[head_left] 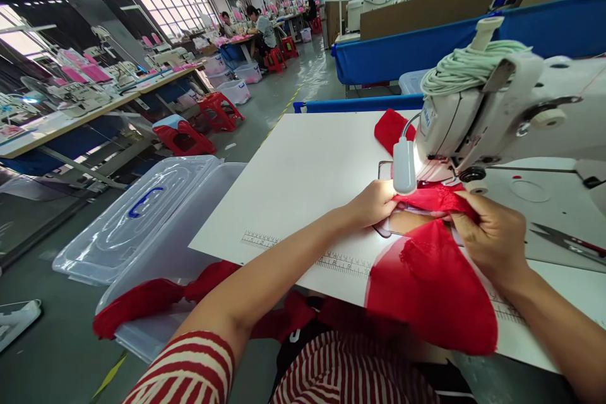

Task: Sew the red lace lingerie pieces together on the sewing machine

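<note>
Red fabric (430,284) lies across the front of the white sewing table and hangs over its edge. Its upper strip runs beneath the head of a white sewing machine (516,107). My left hand (376,203) is closed on the strip's left end, just below the small lamp (404,167). On the other side, my right hand (492,233) pinches the strip close to the needle area. The needle itself is hidden. Another red piece (392,129) lies behind the lamp.
Scissors (568,243) lie right of my right hand. A clear plastic bin (175,252) stands left of the table, with red fabric (142,306) draped over it and a lid (142,214) beside it. Red stools (218,110) and seated people are farther back.
</note>
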Available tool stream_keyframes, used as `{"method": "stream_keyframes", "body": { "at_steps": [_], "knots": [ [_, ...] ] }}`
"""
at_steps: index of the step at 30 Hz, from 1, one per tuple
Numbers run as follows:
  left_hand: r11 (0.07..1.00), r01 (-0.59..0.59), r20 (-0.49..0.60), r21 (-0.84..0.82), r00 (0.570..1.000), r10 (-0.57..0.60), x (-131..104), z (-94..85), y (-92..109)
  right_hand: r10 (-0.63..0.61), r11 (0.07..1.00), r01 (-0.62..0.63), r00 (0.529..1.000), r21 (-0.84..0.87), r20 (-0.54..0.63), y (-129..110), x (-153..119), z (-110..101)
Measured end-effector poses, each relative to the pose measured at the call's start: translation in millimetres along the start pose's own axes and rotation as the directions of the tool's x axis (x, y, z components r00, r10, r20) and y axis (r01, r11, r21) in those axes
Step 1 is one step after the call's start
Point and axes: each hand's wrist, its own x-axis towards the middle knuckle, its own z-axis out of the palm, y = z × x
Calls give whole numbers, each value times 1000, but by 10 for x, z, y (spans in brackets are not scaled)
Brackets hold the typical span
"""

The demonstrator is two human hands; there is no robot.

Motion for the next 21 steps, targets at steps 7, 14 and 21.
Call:
{"method": "stream_keyframes", "body": {
  "at_steps": [7, 14, 21],
  "knots": [
    [1000, 17, 17, -2, 1000, -17, 56, 25, 61, 0, 999, -1, 1000, -42, -12, -1, -3, 1],
    [999, 26, -22, -47, 999, -27, 107, 50, 27, 69, 994, -69, 998, -84, -1, 31, 3, 0],
    [996, -10, 100, -93, 995, 19, 207, -77, -22, 213, 960, -196, 975, -199, 68, 53, 8, -68]
  ]
}}
